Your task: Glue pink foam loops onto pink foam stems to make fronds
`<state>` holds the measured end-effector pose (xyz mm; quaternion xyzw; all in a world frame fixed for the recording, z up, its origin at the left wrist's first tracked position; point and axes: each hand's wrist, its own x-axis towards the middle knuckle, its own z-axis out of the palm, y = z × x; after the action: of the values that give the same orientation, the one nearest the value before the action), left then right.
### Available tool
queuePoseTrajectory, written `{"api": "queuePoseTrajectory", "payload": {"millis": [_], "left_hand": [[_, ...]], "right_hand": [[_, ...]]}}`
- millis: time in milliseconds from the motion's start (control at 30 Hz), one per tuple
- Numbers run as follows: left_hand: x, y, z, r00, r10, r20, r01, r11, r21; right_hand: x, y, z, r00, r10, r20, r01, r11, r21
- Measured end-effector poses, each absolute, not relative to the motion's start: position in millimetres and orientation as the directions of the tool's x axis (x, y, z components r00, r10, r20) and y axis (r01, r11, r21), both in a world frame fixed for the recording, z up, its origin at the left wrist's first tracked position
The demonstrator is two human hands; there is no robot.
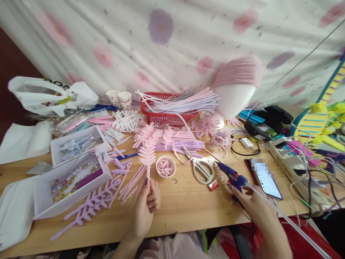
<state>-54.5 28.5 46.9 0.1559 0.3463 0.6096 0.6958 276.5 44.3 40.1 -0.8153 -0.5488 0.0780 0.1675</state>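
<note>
Sprig in left hand, glue gun in right

Wooden table (188, 219), front edge nearest the wearer. Left hand (147, 196) over the front edge, about mid-length: thumb and fingers pinched together on the stem of a pale pink sprig (147, 157), leafy end pointing to the back edge. Right hand (250, 203), toward the front right corner, wrapped around a blue glue gun (232, 175), nozzle angled left and back, well apart from the sprig. Trigger finger partly hidden; can't tell whether it presses. Between the hands, farther from the front edge: paper cup (166, 176) of pink pieces, scissors (202, 172). Lilac sprigs (93, 201) toward front left corner. Red basket (168, 119) by back edge.
</note>
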Motion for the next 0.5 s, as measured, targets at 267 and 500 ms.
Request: {"api": "queuePoseTrajectory", "payload": {"millis": [267, 500], "left_hand": [[-58.3, 33.2, 47.1, 0.073, 0.944, -0.322, -0.762, 0.261, 0.592], [-66.9, 22.7, 49.2, 0.008, 0.946, -0.325, -0.725, 0.229, 0.649]], "right_hand": [[241.7, -13.3, 92.4, -0.059, 0.916, -0.397, 0.838, -0.171, -0.519], [117.8, 71.8, 118.5, -0.383, 0.918, 0.107, 0.722, 0.37, -0.584]]}}
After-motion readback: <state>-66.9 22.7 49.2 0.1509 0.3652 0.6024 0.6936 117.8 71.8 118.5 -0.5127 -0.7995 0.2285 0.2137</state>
